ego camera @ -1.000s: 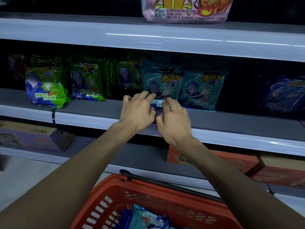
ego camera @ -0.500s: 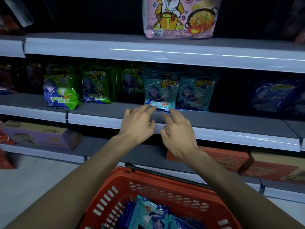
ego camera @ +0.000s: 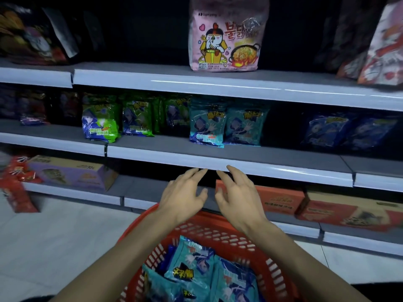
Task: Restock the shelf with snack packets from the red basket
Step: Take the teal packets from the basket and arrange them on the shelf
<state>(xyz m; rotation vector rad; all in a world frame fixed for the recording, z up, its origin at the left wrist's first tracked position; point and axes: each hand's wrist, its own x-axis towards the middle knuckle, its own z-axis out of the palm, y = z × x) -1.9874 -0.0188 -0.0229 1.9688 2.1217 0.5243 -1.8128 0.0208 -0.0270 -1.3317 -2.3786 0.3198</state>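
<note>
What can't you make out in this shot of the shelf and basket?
Head view only:
- Basket: lower part cut off by the bottom edge, so no packet count.
- Dark packets on the far left: in shadow, unreadable.
- Bags at upper right: blurred and cropped.
- Small print on the pink bag: too small.

The red slatted plastic basket (ego camera: 222, 234) runs off the bottom edge, its far rim covered by both wrists. The teal foil snack packets (ego camera: 192, 264) inside it are cut off below too. Dark packets (ego camera: 32, 110) at the middle shelf's left end sit in shadow, print unreadable. A red-and-white bag (ego camera: 383, 46) top right is blurred and cropped.
</note>
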